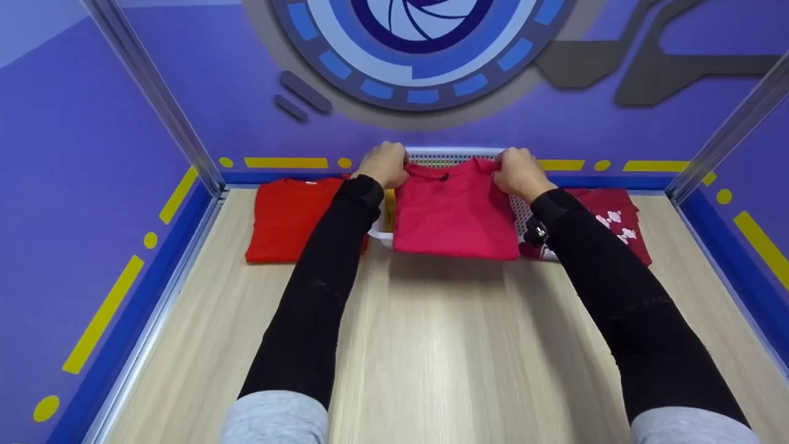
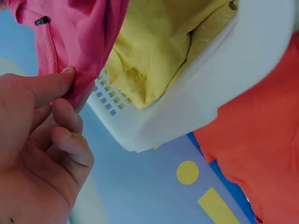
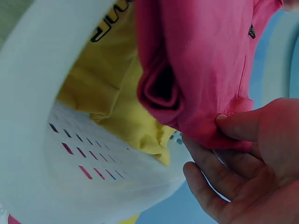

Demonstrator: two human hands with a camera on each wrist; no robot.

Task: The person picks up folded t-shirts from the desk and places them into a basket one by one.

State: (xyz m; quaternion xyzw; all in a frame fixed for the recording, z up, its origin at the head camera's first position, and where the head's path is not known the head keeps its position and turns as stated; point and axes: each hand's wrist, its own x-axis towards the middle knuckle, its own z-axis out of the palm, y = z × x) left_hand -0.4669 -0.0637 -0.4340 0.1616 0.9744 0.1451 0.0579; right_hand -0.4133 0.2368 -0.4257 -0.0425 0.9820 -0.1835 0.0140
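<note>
A folded pink T-shirt (image 1: 456,213) hangs over the white perforated basket (image 1: 383,237), stretched between both hands. At its upper left corner my left hand (image 1: 386,165) pinches the cloth between thumb and fingers; my right hand (image 1: 521,172) pinches the opposite corner. A dark neck label shows at the collar. Inside the basket, under the pink shirt, lies a yellow garment (image 2: 159,42), which the right wrist view shows with dark lettering. The pink shirt hides most of the basket in the head view.
An orange-red folded shirt (image 1: 290,216) lies left of the basket, and a dark red folded shirt (image 1: 616,222) with white figures lies to its right. A purple panel (image 1: 203,74) stands behind the wooden tabletop (image 1: 431,357), with side panels at left and right.
</note>
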